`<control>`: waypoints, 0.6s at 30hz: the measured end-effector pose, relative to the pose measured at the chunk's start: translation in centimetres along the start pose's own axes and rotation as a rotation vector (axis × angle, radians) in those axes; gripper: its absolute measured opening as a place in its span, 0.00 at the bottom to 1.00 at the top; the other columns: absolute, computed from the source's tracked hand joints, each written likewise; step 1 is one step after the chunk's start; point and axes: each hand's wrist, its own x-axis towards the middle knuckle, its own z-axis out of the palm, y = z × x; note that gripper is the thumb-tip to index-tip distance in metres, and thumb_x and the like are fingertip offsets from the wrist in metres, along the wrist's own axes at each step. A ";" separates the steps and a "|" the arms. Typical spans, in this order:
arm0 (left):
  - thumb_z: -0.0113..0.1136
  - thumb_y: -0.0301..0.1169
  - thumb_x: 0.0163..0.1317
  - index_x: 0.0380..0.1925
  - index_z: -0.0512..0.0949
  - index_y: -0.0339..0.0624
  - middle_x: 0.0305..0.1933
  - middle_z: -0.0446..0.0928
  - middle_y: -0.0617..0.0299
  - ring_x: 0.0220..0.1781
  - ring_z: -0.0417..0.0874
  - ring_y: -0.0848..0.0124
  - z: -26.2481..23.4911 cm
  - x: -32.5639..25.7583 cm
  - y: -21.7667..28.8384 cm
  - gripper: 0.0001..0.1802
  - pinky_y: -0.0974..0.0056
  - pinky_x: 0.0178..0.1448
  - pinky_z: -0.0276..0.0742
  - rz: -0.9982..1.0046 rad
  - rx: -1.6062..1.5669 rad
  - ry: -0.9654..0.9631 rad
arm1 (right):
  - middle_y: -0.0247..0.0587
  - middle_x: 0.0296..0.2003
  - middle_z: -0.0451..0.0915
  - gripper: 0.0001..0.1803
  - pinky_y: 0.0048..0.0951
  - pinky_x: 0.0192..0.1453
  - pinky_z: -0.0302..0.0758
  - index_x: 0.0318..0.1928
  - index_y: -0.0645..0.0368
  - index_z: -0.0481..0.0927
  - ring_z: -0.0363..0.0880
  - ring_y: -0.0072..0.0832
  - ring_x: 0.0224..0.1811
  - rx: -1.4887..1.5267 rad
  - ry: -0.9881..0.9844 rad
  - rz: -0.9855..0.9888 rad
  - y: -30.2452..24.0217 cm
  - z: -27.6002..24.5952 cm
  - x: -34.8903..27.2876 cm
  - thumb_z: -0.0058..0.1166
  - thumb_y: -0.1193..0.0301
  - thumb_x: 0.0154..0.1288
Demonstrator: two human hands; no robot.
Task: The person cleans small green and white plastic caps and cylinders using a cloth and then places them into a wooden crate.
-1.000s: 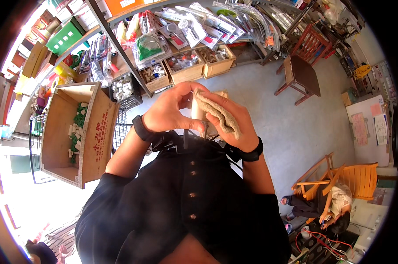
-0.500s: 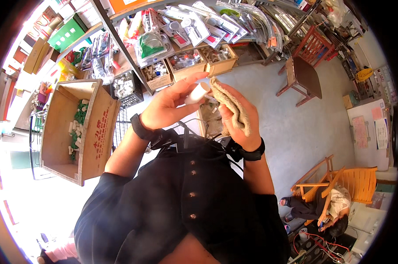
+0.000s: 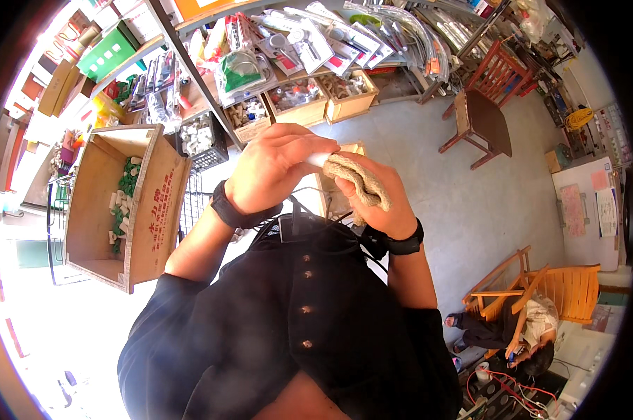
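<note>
A short white plastic pipe fitting [image 3: 317, 159] is gripped in my left hand [image 3: 271, 164], whose fingers curl over it and hide most of its length. My right hand [image 3: 392, 199] holds a folded tan cloth [image 3: 357, 179], thumb on the near side. The cloth's left edge presses against the fitting's right end, so that end is covered. Both hands meet in front of my chest, above an open box [image 3: 338, 199] that they partly hide.
At left, a large wooden crate [image 3: 155, 224] holds green and white fittings. Ahead, a shelf carries packaged goods [image 3: 309, 45] above wooden bins [image 3: 299, 105]. A brown chair [image 3: 481, 122] stands at right; a person [image 3: 537, 322] sits on a wooden chair lower right.
My left hand has closed further round the white fitting and turned it toward the right. The cloth in my right hand has tipped over and come against the fitting's end.
</note>
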 end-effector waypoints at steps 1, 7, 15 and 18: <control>0.63 0.18 0.46 0.46 0.78 0.44 0.47 0.79 0.58 0.50 0.77 0.61 0.0 0.1 -0.2 0.23 0.60 0.54 0.72 0.016 0.009 0.003 | 0.48 0.39 0.81 0.17 0.28 0.43 0.74 0.49 0.65 0.75 0.81 0.35 0.40 -0.007 -0.008 -0.001 0.0 -0.2 -0.1 0.58 0.77 0.58; 0.65 0.20 0.47 0.44 0.79 0.44 0.47 0.76 0.61 0.50 0.76 0.64 -0.1 -0.1 -1.4 0.21 0.63 0.55 0.68 -0.079 -0.062 0.114 | 0.45 0.39 0.81 0.16 0.27 0.44 0.75 0.48 0.65 0.76 0.80 0.31 0.39 0.018 0.070 0.068 -0.1 -0.7 -1.3 0.59 0.76 0.58; 0.60 0.22 0.60 0.52 0.67 0.41 0.49 0.73 0.60 0.52 0.75 0.72 1.3 -1.0 -2.6 0.21 0.67 0.57 0.71 -0.334 -1.038 0.130 | 0.45 0.38 0.82 0.16 0.25 0.44 0.75 0.47 0.64 0.76 0.81 0.30 0.39 -0.032 0.333 -0.029 -1.2 -0.2 -1.4 0.61 0.76 0.57; 0.60 0.22 0.60 0.51 0.66 0.42 0.49 0.74 0.57 0.53 0.76 0.69 1.5 -1.2 -2.3 0.20 0.65 0.57 0.72 -0.368 -1.175 0.128 | 0.44 0.37 0.82 0.16 0.25 0.43 0.76 0.47 0.62 0.77 0.81 0.30 0.37 -0.146 0.324 -0.095 -0.5 -0.2 -1.8 0.60 0.76 0.57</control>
